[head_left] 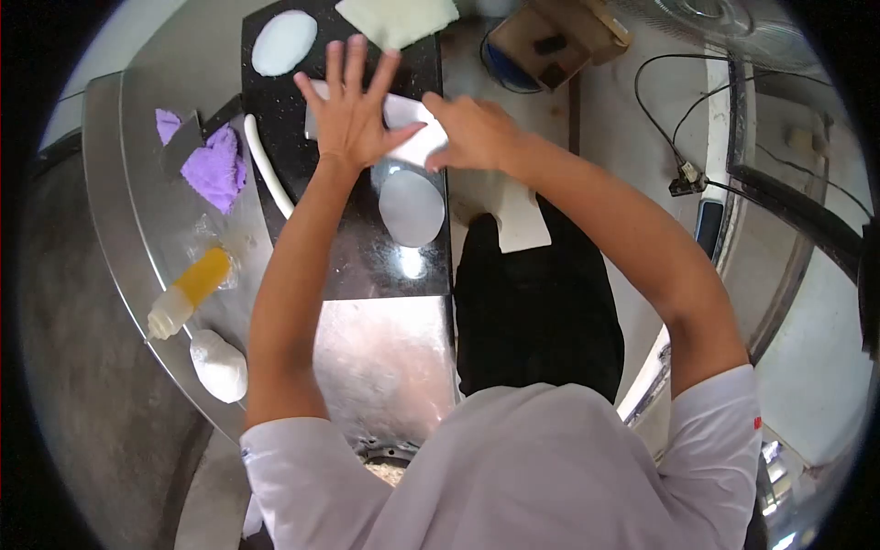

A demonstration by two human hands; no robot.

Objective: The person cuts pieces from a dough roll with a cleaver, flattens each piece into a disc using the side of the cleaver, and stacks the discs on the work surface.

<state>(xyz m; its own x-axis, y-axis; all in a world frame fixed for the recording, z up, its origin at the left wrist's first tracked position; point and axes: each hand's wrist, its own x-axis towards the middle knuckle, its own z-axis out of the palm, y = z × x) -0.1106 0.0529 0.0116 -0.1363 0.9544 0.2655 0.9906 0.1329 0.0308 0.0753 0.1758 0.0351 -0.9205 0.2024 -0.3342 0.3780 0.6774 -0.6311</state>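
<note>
The middle of a flat white piece (426,145) is being covered by the left hand (353,119), its fingers fanned wide, and the piece's right end is gripped by the right hand (477,135), whose curled fingers are partly lost to view, so what lies underneath cannot be told! Smooth, pale and straight-edged it is seen, laid across the dark tabletop (362,266), just beyond a round greyish disc (412,210). Up at the top, a cream cloth (399,18) is cut off by the picture's edge, near a white oval (284,43)
</note>
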